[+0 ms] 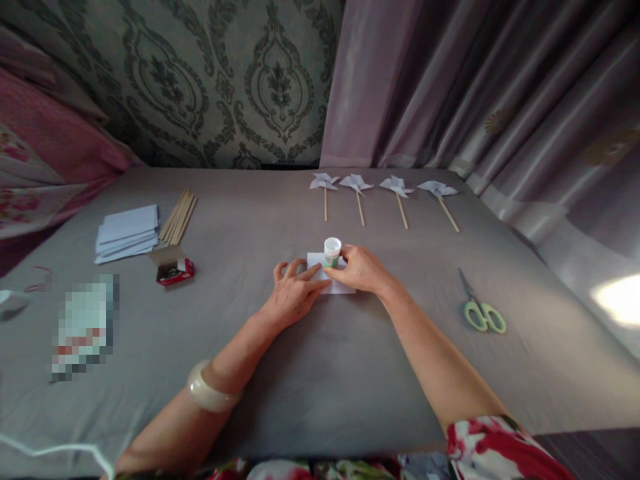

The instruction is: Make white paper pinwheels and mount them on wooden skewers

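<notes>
A small white square of paper point(342, 288) lies flat on the grey cloth in front of me. On it stands a small white plastic bottle point(333, 245) with a green lower part; what is inside cannot be made out. My right hand point(363, 269) is closed around the bottle's lower part, thumb in front and fingers partly hidden behind. My left hand point(296, 291), palm down with fingers apart, presses on the paper's left side, its fingertips close to the bottle.
Several paper pinwheels on sticks point(355, 184) lie at the back right. Scissors with green handles point(483, 316) rest on the right. At left are stacked white paper point(127, 231), wooden sticks point(179, 217), a small open red box point(175, 270) and a blurred packet point(85, 320).
</notes>
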A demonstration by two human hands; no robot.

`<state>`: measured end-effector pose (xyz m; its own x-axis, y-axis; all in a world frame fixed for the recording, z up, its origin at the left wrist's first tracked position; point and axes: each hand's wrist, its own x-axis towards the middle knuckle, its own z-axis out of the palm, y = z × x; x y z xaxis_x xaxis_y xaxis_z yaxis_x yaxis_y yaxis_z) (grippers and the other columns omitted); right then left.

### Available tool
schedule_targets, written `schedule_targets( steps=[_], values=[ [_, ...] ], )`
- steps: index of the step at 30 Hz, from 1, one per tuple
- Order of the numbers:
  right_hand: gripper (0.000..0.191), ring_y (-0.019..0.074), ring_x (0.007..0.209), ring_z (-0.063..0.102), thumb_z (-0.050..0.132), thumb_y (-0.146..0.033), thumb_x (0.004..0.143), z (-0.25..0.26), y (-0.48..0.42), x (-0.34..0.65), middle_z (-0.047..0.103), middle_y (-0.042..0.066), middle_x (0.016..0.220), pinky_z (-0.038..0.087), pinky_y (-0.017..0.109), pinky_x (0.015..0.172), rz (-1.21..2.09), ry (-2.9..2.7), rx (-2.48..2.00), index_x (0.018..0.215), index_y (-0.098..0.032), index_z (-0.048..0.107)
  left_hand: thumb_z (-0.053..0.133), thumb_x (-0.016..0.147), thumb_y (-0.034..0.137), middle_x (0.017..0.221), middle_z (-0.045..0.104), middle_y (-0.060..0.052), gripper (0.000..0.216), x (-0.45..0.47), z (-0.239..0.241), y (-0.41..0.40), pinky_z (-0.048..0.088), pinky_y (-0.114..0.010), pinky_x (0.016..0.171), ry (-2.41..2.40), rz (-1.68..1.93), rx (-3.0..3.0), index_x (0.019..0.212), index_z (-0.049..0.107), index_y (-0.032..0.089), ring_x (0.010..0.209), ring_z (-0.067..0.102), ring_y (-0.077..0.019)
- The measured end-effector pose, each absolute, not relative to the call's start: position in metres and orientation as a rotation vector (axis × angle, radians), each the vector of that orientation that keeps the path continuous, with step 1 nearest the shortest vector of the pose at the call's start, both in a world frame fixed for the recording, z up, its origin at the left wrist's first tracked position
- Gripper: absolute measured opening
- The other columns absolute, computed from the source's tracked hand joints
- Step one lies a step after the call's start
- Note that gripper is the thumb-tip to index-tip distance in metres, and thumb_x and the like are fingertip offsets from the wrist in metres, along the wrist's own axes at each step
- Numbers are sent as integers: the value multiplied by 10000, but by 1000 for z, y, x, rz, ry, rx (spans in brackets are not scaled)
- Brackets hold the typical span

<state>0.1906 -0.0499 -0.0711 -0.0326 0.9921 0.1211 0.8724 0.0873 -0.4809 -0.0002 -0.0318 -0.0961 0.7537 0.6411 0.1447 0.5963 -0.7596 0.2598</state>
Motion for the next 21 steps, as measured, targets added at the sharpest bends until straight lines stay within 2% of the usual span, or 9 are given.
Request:
schedule_targets(
  steps=[4,7,10,15,18,21],
  values=[
    [213,182,652,594,658,-384,732,-63,-51,194,667,51,695,364,275,579,368,-1874,-1822,797,-188,710,480,928,311,1342,581,-15,288,0,-99,-31,267,-639,964,968,356,2783,1118,673,412,1253,419,-357],
    [280,152,596,554,676,-447,726,-48,-54,202,620,14,617,369,266,544,444,-1645,-1724,753,-169,693,510,913,296,1341,571,-48,274,0,-103,-31,284,-611,951,970,442,2831,1080,695,409,1247,422,-355],
    [350,157,688,582,714,-497,698,-28,-59,207,644,13,696,436,269,597,530,-1471,-1499,829,-173,694,586,870,292,1314,583,-53,213,1,-102,-30,294,-561,952,946,634,2856,1002,729,378,1212,449,-330],
    [377,180,833,618,746,-494,679,2,-72,199,666,29,860,503,313,706,714,-1239,-1151,907,-204,671,618,856,301,957,718,-35,122,2,-83,-28,350,-441,930,1146,1239,2572,823,729,262,972,572,-217],
    [349,183,839,630,733,-486,695,12,-77,193,663,24,897,520,313,692,826,-1101,-1036,911,-223,656,615,858,326,905,712,-20,123,6,-66,-31,403,-381,893,1141,1439,2343,859,702,239,906,593,-181],
    [360,191,874,641,729,-505,689,14,-78,189,665,21,922,535,318,732,973,-997,-994,903,-229,645,665,816,363,966,704,-25,201,18,-48,-39,430,-359,901,999,1524,2165,971,682,236,963,593,-183]
  ],
)
